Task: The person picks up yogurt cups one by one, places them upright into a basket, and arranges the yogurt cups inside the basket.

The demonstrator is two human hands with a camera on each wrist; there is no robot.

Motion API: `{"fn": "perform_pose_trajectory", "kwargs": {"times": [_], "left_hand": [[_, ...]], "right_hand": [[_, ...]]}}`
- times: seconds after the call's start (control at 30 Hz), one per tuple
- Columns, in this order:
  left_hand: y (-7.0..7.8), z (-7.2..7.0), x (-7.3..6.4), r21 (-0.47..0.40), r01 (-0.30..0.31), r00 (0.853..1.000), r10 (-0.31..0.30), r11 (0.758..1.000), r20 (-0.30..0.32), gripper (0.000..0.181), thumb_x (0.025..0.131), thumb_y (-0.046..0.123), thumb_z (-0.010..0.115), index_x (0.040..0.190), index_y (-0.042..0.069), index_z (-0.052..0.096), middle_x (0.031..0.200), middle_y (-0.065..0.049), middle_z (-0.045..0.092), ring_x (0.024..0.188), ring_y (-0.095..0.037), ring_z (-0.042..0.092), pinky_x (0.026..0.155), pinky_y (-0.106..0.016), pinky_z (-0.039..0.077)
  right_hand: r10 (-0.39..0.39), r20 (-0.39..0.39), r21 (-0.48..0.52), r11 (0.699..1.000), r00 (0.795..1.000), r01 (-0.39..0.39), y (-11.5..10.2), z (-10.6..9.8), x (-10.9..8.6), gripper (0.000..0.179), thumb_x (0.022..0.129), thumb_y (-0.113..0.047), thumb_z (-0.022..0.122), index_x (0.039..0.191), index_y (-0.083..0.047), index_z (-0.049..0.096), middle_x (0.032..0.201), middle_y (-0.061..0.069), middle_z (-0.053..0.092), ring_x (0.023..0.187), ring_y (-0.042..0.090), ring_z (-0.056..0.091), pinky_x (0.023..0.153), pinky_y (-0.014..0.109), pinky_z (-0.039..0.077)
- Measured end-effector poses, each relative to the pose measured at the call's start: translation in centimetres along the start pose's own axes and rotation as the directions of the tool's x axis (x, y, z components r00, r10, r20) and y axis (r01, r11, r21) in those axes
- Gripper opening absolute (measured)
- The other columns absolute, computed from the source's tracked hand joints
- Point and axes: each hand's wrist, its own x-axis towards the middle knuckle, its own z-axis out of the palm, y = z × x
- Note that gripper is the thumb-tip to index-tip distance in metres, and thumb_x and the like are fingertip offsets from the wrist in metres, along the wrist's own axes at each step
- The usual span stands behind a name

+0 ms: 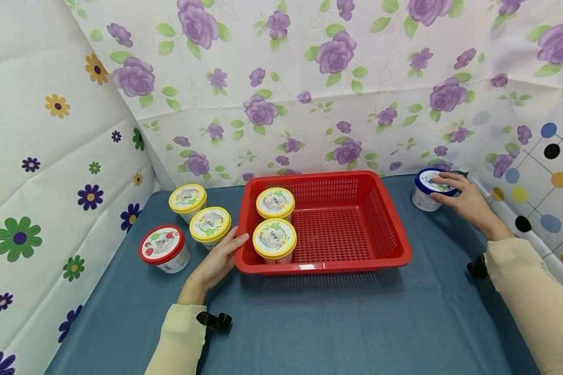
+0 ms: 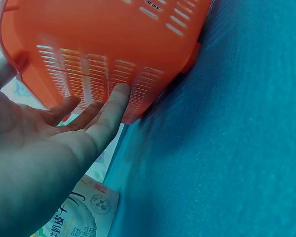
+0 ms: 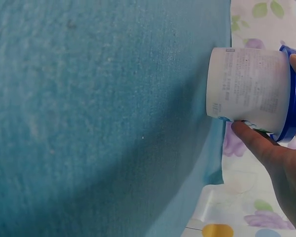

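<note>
"Near the back right corner of the tabletop [image 1: 309, 323], what is under observation?"

"One white tub with a blue lid [image 1: 427, 195], lid upward. My right hand [image 1: 466, 200] grasps it, digits at the lid and against the side. I cannot tell whether its base touches the surface below."

"And the left hand [image 1: 216, 263]?"

"Grasping the red plastic basket [image 1: 326, 267] by its left end: thumb at the rim, fingers against the slotted outer wall. Basket stands mid-tabletop, toward the back, well apart from the blue-lidded tub."

"Basket contents?"

"Two yellow-lidded tubs, both along the left end: a rear one [image 1: 275, 203] and a front one [image 1: 274, 238]. Lids up."

"Outside, on the left?"

"Three more. A yellow-lidded tub at the back [image 1: 187, 198]; a second yellow-lidded tub [image 1: 209, 225] just beside my left hand, contact not determinable; a red-lidded tub [image 1: 161, 244] left of that one and a little nearer me. From the left wrist, Chinese characters show on one white side wall."

"Surroundings?"

"Behind everything, a white cloth with purple roses [image 1: 338, 52]. A black strap [image 1: 214, 320] sits at my left sleeve [image 1: 183, 333]."
</note>
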Motion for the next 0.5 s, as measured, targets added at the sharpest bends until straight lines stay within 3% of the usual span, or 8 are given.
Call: {"fn": "perform_pose_trajectory", "kwargs": {"times": [0.5], "left_hand": [[0.1, 0.1, 0.0, -0.02, -0.007, 1.0, 0.007, 1.0, 0.004, 0.066, 0.109, 0.033, 0.047, 0.166, 0.015, 0.018, 0.163, -0.014, 0.035, 0.143, -0.028, 0.039, 0.113, -0.041, 0.045]], "right_hand": [[-0.015, -0.021, 0.058, 0.998, 1.0, 0.016, -1.9, -1.1, 0.4, 0.066, 0.1, -0.034, 0.072, 0.155, -0.005, 0.049, 0.171, 0.017, 0.02, 0.155, 0.049, 0.011, 0.112, 0.078, 0.02]]}}
